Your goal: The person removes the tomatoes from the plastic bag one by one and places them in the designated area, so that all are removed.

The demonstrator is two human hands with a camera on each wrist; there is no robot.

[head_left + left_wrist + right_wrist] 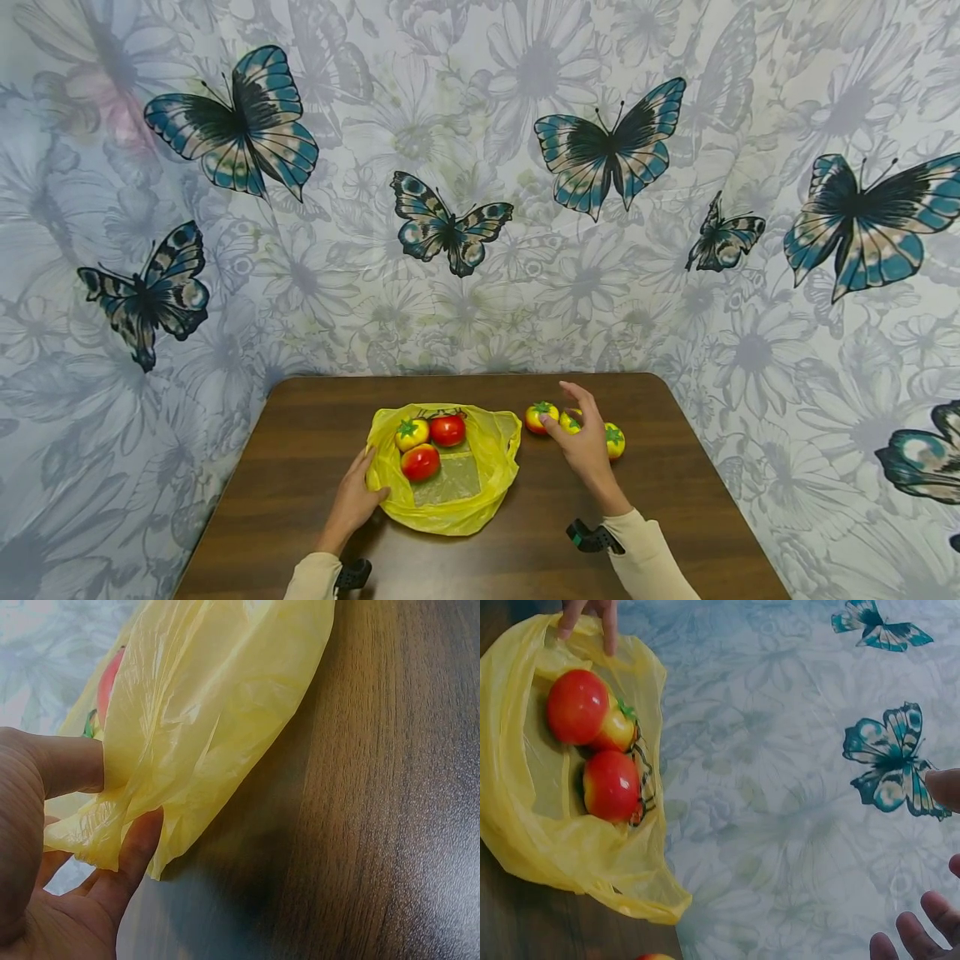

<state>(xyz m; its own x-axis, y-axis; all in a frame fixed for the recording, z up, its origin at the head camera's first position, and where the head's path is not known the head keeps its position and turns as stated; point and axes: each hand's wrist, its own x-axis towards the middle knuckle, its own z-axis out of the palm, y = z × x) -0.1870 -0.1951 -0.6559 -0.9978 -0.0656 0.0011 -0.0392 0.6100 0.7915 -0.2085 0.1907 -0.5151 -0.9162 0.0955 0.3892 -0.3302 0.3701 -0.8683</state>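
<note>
A yellow plastic bag (457, 523) lies spread open on the table. Inside it sit a yellow tomato (412, 434) with a green star-shaped top and two red tomatoes, one behind (447, 430) and one in front (420, 462). My left hand (354, 498) pinches the bag's left rim; in the left wrist view, thin plastic (127, 817) passes between thumb and fingers. With fingers spread and apart, my right hand (588, 450) hovers over tomatoes right of the bag: a red-yellow one (538, 417), a partly hidden middle one (570, 422) and one at right (614, 442).
The brown wooden table (300, 467) has rounded back corners and meets a wall (465, 325) papered with flowers and butterflies. Each wrist wears a dark strap, such as the right strap (594, 537).
</note>
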